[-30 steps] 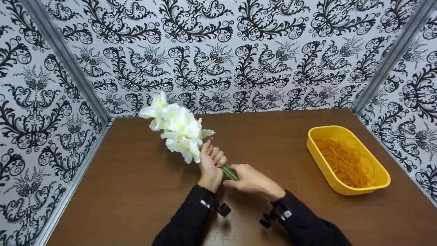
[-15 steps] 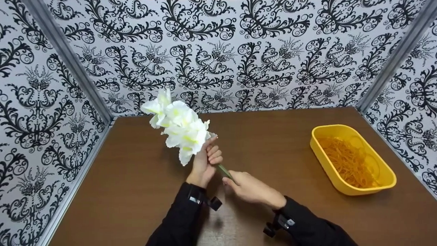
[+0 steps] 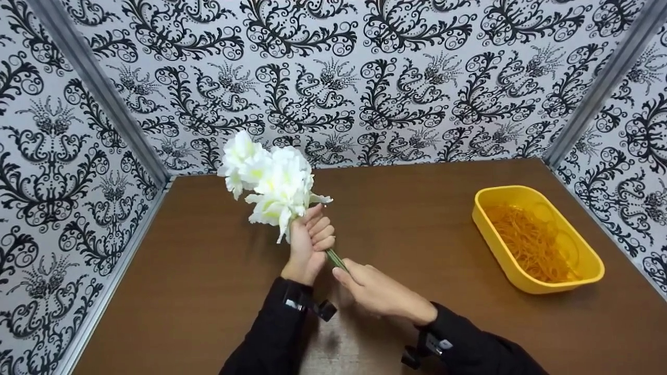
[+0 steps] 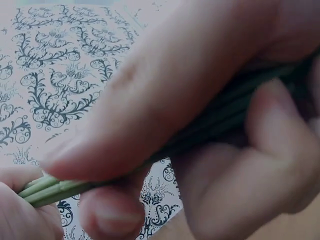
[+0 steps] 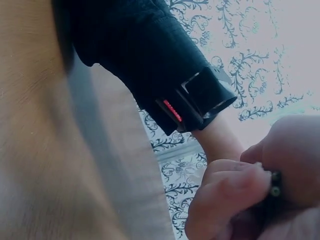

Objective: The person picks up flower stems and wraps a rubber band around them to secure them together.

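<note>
A bunch of white, yellow-tinged flowers (image 3: 276, 182) slants up to the left over the table, blossoms toward the back wall. My left hand (image 3: 307, 245) grips the green stems (image 3: 335, 258) just under the blossoms, fingers curled round them. Lower down, my right hand (image 3: 378, 289) holds the stem ends between thumb and fingers. Close up in the left wrist view, the stems (image 4: 55, 190) run from the left hand into the right hand's fingers. Cut stem ends (image 5: 275, 191) peek out of the right hand's hold in the right wrist view.
On the right of the brown table (image 3: 417, 208) stands a yellow plastic basin (image 3: 591, 268) with a heap of orange, rubber-band-like loops (image 3: 526, 239) in it. Black-and-white patterned walls (image 3: 333, 78) with grey metal corner posts (image 3: 594, 88) enclose the table at back and sides.
The left hand has shifted slightly left, and the blossoms have turned a little. My right hand has moved slightly toward me, still holding the stem ends.
</note>
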A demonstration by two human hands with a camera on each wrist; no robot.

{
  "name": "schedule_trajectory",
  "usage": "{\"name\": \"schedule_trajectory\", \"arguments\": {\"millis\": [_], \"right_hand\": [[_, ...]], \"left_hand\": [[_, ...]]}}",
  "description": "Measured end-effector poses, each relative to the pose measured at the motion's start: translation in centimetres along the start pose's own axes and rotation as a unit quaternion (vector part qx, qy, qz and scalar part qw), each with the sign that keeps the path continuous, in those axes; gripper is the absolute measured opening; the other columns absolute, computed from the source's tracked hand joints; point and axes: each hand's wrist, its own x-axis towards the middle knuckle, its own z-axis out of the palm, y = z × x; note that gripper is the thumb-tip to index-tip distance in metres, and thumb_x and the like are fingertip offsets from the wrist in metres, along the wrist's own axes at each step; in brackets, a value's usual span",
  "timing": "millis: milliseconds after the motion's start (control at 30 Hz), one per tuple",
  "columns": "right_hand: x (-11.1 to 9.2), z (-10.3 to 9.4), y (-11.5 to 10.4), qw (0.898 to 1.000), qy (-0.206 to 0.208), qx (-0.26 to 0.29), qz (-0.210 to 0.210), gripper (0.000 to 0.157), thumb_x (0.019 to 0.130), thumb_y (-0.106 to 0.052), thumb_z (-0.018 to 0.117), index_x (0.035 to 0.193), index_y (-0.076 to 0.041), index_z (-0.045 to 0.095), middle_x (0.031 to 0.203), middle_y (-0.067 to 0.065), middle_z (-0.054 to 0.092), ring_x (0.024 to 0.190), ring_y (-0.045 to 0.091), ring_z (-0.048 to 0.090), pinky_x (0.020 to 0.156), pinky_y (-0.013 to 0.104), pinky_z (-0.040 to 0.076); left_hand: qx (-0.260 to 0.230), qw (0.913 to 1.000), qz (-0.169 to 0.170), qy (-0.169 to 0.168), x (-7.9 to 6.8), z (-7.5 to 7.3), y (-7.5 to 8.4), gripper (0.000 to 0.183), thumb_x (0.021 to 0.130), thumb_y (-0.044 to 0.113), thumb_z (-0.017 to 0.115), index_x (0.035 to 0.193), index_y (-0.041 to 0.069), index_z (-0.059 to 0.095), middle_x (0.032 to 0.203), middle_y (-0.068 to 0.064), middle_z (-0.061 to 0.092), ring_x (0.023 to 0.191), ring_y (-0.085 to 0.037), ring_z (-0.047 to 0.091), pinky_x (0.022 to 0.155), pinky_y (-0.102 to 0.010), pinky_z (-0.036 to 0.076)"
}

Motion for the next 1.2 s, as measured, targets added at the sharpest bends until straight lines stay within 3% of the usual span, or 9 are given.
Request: {"name": "schedule_trajectory", "arguments": {"millis": [133,267,500,633,767,867,967,1100,1200], "right_hand": [[0.1,-0.1,-0.2,1.0,0.007,-0.014,-0.013,0.038,0.112,-0.034,0.036,0.091,-0.007,0.052,0.067,-0.012,0.043,0.051,0.002,0.038,0.048,0.018,0.032],[0.1,0.0,-0.2,1.0,0.007,-0.018,-0.011,0.038,0.112,-0.036,0.036,0.09,-0.009,0.052,0.067,-0.012,0.043,0.052,0.002,0.039,0.048,0.019,0.033],[-0.1,-0.1,-0.4,1.0,-0.003,-0.015,-0.016,0.038,0.112,-0.037,0.037,0.092,-0.008,0.052,0.066,-0.012,0.044,0.048,0.001,0.04,0.046,0.018,0.033],[-1.3,-0.8,-0.5,0.999,-0.016,-0.029,-0.022,0.033,0.11,-0.041,0.039,0.092,-0.018,0.051,0.068,-0.013,0.043,0.052,0.001,0.04,0.048,0.019,0.033],[-3.2,-2.7,0.0,0.997,-0.01,-0.064,-0.041,0.028,0.11,-0.04,0.04,0.097,-0.021,0.055,0.071,-0.014,0.044,0.059,0.001,0.043,0.053,0.021,0.04],[-4.6,-5.2,0.7,0.994,0.029,-0.088,-0.06,0.022,0.111,-0.031,0.042,0.105,-0.018,0.058,0.075,-0.014,0.048,0.062,0.002,0.044,0.059,0.025,0.047],[-6.0,-8.2,1.5,0.985,0.098,-0.124,-0.07,0.013,0.109,-0.02,0.048,0.107,-0.014,0.059,0.079,-0.01,0.055,0.062,0.004,0.048,0.062,0.028,0.051],[-8.1,-12.0,3.2,0.958,0.205,-0.197,-0.041,0.007,0.105,-0.016,0.056,0.11,-0.013,0.06,0.09,-0.001,0.067,0.066,0.009,0.056,0.062,0.034,0.052],[-9.9,-14.2,4.6,0.936,0.252,-0.246,-0.002,0.01,0.105,-0.02,0.058,0.112,-0.013,0.06,0.093,0.002,0.069,0.071,0.014,0.06,0.065,0.039,0.053]], "left_hand": [[0.029,0.9993,0.014,0.016,-0.1,-0.1,-0.1,0.05,0.109,0.016,0.038,0.059,0.019,0.032,0.048,0.01,0.025,0.04,-0.001,0.017,0.035,-0.012,0.015],[0.028,0.9993,0.006,0.024,-0.1,-0.3,-0.2,0.054,0.111,0.025,0.04,0.058,0.019,0.03,0.048,0.01,0.026,0.037,-0.001,0.024,0.034,-0.012,0.019],[0.008,1.0,0.003,0.002,-0.4,0.5,0.1,0.055,0.112,0.03,0.035,0.06,0.02,0.021,0.049,0.01,0.024,0.044,-0.002,0.01,0.034,-0.012,0.012],[0.003,0.9999,0.001,-0.012,-1.0,1.5,0.7,0.054,0.112,0.03,0.033,0.062,0.019,0.018,0.049,0.01,0.022,0.045,-0.003,0.009,0.035,-0.012,0.011],[-0.005,0.9996,0.008,-0.026,-1.6,2.2,1.6,0.054,0.112,0.031,0.031,0.061,0.02,0.019,0.05,0.01,0.02,0.045,-0.003,0.01,0.034,-0.013,0.01],[-0.017,0.9993,0.013,-0.032,-1.9,2.6,2.3,0.054,0.112,0.031,0.031,0.06,0.02,0.021,0.05,0.01,0.02,0.045,-0.002,0.01,0.034,-0.013,0.01],[-0.032,0.9986,0.015,-0.039,-2.1,2.8,3.0,0.054,0.112,0.03,0.03,0.061,0.02,0.021,0.052,0.011,0.018,0.045,-0.002,0.009,0.034,-0.013,0.009],[-0.052,0.9974,0.014,-0.048,-2.3,2.7,3.5,0.052,0.112,0.028,0.03,0.062,0.02,0.018,0.053,0.011,0.015,0.045,-0.002,0.008,0.034,-0.013,0.008],[-0.065,0.9966,0.014,-0.049,-2.4,2.7,3.8,0.052,0.112,0.027,0.03,0.061,0.019,0.019,0.053,0.011,0.016,0.045,-0.002,0.008,0.034,-0.013,0.009]]}}
